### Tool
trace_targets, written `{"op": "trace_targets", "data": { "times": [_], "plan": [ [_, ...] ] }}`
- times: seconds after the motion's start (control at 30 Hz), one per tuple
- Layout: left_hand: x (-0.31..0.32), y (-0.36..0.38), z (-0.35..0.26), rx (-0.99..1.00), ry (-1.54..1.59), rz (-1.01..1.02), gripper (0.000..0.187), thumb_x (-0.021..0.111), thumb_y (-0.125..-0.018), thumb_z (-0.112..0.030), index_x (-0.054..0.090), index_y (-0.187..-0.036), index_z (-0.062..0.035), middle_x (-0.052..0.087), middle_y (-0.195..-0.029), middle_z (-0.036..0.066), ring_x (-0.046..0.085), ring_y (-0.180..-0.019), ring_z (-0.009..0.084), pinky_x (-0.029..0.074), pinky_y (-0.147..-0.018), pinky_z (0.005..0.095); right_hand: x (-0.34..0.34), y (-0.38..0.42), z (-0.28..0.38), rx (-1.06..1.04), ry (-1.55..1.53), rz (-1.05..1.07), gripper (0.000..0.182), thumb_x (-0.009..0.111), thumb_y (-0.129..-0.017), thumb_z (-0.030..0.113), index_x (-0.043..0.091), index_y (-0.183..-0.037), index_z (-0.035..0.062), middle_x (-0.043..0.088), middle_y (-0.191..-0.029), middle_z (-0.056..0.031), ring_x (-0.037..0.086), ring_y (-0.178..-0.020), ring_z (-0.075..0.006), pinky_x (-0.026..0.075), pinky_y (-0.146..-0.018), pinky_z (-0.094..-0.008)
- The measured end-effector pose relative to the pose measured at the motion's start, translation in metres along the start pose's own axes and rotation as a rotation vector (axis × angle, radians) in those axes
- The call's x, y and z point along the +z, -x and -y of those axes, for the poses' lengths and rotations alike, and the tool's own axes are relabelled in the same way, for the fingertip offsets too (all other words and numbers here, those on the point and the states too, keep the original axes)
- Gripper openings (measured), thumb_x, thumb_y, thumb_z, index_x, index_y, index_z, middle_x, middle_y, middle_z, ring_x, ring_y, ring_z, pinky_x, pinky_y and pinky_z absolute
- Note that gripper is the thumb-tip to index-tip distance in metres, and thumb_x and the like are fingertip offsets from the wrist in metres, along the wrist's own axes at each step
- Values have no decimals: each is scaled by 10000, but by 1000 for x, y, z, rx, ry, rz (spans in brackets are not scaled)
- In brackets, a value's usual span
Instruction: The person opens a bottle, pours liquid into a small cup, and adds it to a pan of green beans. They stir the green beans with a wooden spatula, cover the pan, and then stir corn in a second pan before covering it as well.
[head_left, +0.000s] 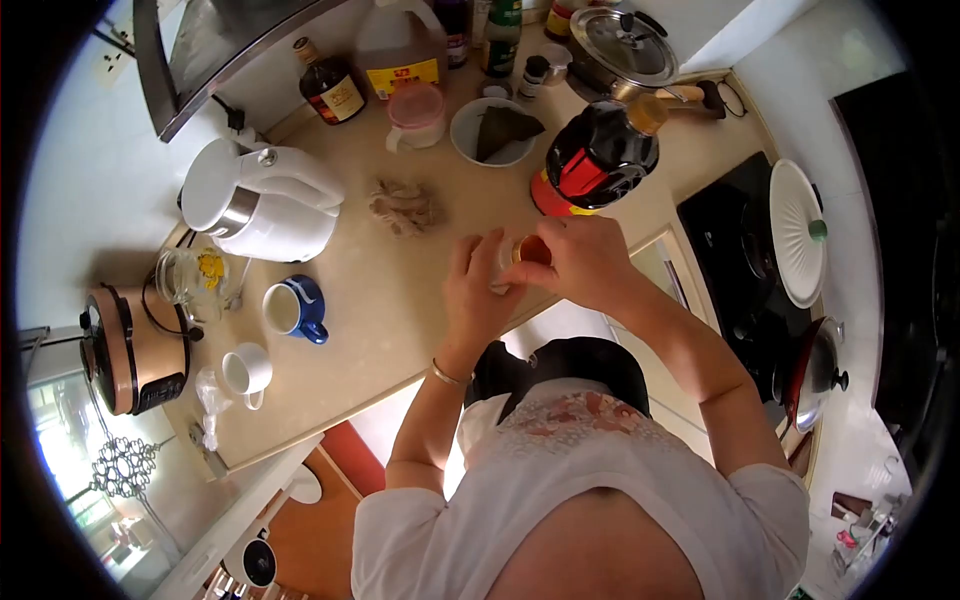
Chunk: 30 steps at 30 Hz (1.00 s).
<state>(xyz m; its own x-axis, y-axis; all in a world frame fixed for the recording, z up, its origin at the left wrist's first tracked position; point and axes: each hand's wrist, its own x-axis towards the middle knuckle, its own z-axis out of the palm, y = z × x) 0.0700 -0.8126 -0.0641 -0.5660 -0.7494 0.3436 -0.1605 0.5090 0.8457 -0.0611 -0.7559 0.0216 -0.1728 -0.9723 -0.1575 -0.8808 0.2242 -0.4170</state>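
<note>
So I've got this little orange-capped jar (522, 252) over the front edge of the counter (400, 300), my left hand (478, 290) wrapped round its body and my right hand (580, 258) fingers pinched on the cap. Big dark sauce bottle (597, 157) just behind, blue mug (297, 309) off left.
</note>
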Motion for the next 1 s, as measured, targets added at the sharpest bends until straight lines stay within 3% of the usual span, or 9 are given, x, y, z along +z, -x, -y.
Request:
{"op": "trace_targets", "data": {
  "times": [0.17, 0.23, 0.3, 0.4, 0.57, 0.83, 0.9, 0.93, 1.0],
  "plan": [
    [-7, -9, -28, 45, 82, 72, 515, 675, -506, -34, 520, -997, -50, 495, -893, 117, 536, -751, 273, 462, -603, 322, -46, 22, 2, 100, 172, 68, 331, 667, -617, 260, 566, -879, 85, 571, -712, -58, 561, -661, -210, 439, -558, -305],
    [-11, -12, -38, 59, 110, 169, 514, 679, -502, -43, 524, -992, -52, 495, -886, 116, 537, -742, 274, 462, -599, 324, -47, 29, -2, -532, -118, -391, 255, 649, -633, 287, 561, -724, 65, 558, -610, -59, 558, -589, -201, 423, -510, -297],
    [-12, -16, -49, 90, 134, 266, 514, 683, -498, -52, 527, -988, -53, 495, -879, 115, 538, -732, 274, 463, -595, 325, -52, 42, -5, -500, -89, -333, 274, 643, -628, 290, 567, -740, 52, 557, -609, -73, 560, -575, -205, 423, -505, -302],
    [-3, -21, -71, 235, 110, 235, 512, 705, -485, -97, 541, -969, -58, 506, -866, 113, 542, -724, 263, 466, -595, 332, -88, 58, 5, 144, 111, 227, 390, 607, -683, 307, 531, -1038, 166, 581, -814, -93, 566, -726, -218, 430, -557, -319],
    [8, -41, -99, 229, 278, 375, 499, 690, -488, -106, 537, -961, -60, 507, -849, 99, 538, -708, 257, 461, -580, 325, -106, 87, -21, -316, -202, -327, 390, 617, -680, 282, 520, -1025, 130, 579, -774, -78, 563, -709, -220, 436, -547, -311],
    [48, -51, -131, 461, 215, 380, 507, 696, -491, -151, 513, -953, -50, 497, -794, 90, 524, -678, 248, 448, -567, 321, -131, 129, -39, 361, 101, 23, 426, 590, -689, 339, 533, -980, 33, 568, -761, -89, 557, -633, -253, 433, -529, -289],
    [48, -60, -136, 431, 312, 483, 511, 710, -496, -165, 517, -956, -55, 499, -791, 87, 527, -662, 246, 446, -564, 312, -146, 132, -37, 2, -301, -324, 446, 643, -648, 279, 536, -998, 24, 555, -843, -118, 551, -669, -256, 442, -558, -293],
    [49, -64, -138, 396, 410, 583, 515, 723, -502, -180, 522, -960, -60, 502, -787, 84, 531, -645, 243, 444, -561, 304, -150, 131, -40, -233, -123, -271, 491, 689, -591, 167, 523, -1027, 13, 531, -909, -132, 541, -693, -248, 446, -584, -297],
    [49, -73, -145, 412, 428, 622, 519, 723, -504, -181, 520, -965, -56, 504, -790, 88, 531, -649, 243, 442, -560, 303, -152, 135, -39, -225, -129, -258, 507, 692, -572, 120, 516, -1036, 15, 528, -915, -131, 543, -697, -240, 447, -586, -296]
  ]
}}
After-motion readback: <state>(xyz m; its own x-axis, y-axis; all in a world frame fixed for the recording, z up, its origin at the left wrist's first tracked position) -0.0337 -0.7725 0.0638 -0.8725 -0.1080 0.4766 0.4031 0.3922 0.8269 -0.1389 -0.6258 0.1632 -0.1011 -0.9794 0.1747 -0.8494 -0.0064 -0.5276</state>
